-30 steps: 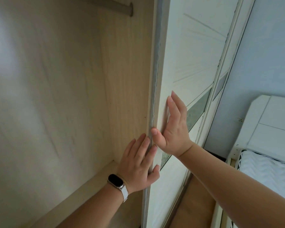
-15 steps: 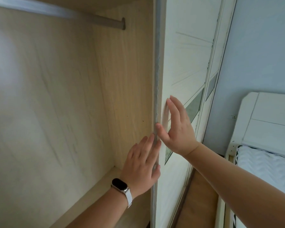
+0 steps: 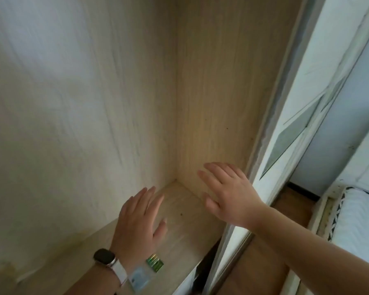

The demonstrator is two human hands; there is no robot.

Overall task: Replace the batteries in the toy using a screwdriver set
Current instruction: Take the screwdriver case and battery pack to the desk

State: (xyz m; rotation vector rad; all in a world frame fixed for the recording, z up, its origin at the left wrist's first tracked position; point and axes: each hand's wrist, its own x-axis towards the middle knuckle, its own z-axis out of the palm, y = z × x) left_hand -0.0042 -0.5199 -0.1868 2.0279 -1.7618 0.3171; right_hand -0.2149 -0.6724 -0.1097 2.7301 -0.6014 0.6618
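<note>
My left hand [image 3: 140,222] and right hand [image 3: 228,194] hover flat, fingers spread, holding nothing, above the shelf [image 3: 185,211] at lower centre; a blurred green pack [image 3: 155,262], perhaps batteries, lies there beside my left wrist; door [image 3: 307,81] right; bed [image 3: 360,220] beyond.

bare forearms; dark watch [image 3: 104,256] on white strap, left wrist.

Pale wood wardrobe shelf [image 3: 192,226] in front of me; white sliding door [image 3: 307,81] right, wood floor [image 3: 254,271] btwn it & bed [image 3: 358,220] far right.
</note>
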